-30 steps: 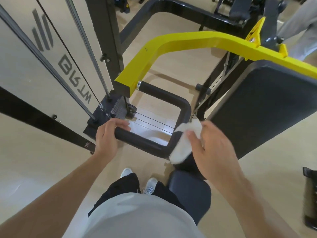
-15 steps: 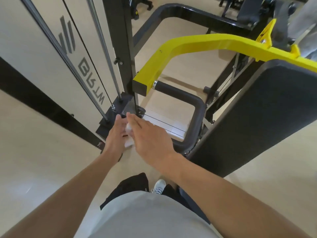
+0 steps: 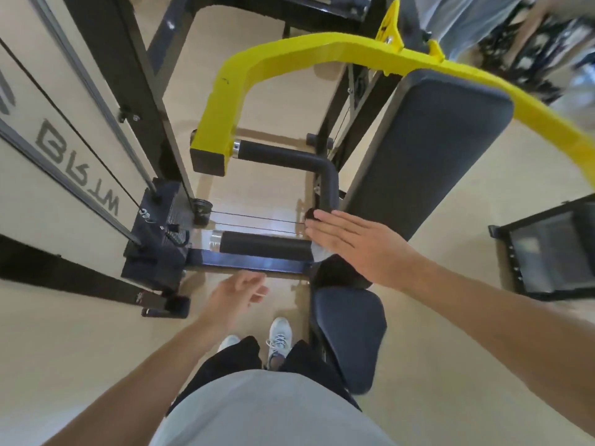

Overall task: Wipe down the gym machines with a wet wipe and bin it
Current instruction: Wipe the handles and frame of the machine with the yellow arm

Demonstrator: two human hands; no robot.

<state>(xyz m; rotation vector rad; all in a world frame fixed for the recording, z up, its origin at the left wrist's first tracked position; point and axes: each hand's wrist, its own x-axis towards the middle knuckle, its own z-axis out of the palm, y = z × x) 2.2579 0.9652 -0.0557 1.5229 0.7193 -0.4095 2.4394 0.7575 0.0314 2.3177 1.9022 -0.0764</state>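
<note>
Right hand (image 3: 355,243) is flat, fingers straight, palm down on the wipe (image 3: 319,252) at the right end of the grip (image 3: 264,245). Left hand (image 3: 236,292) is loose, half open w/ nothing in it, below the bar, apart from the wipe.

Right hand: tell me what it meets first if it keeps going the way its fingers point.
The right hand lies flat, fingers pointing left along the black foam-covered lower handle. Going straight on, it would probably slide along that grip toward its silver end cap; depth is unclear.

open floor (image 3: 273,101) inside yellow arm (image 3: 289,51), cables (image 3: 257,220) crossing gap
</note>
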